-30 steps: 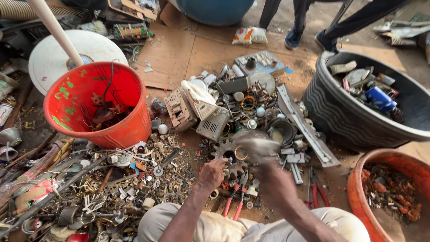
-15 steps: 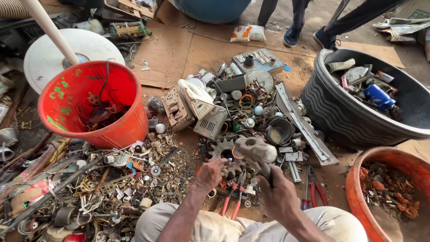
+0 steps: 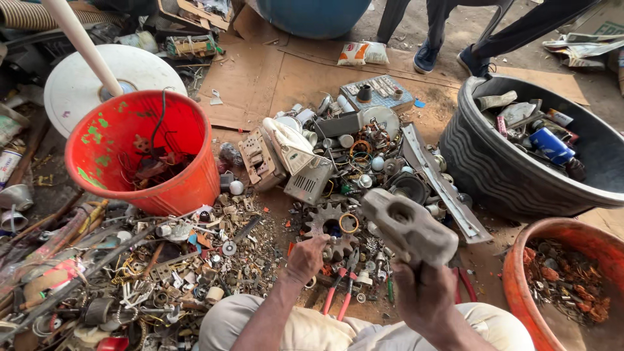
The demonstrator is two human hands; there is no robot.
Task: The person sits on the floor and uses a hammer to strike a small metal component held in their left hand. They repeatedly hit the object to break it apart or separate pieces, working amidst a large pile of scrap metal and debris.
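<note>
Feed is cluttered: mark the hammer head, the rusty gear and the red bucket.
hammer head (image 3: 408, 227), head view, on its grey side face.
rusty gear (image 3: 323, 221), head view, on its toothed rim.
red bucket (image 3: 188, 185), head view, on its outer wall.

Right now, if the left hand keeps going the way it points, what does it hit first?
The left hand points up-right at the rusty gear, fingers apparently already at its rim. That gear comes first; depth is unclear.

Only 1 head camera, looking steeply down and forward from close above the scrap pile (image 3: 338, 175) on the ground.
</note>
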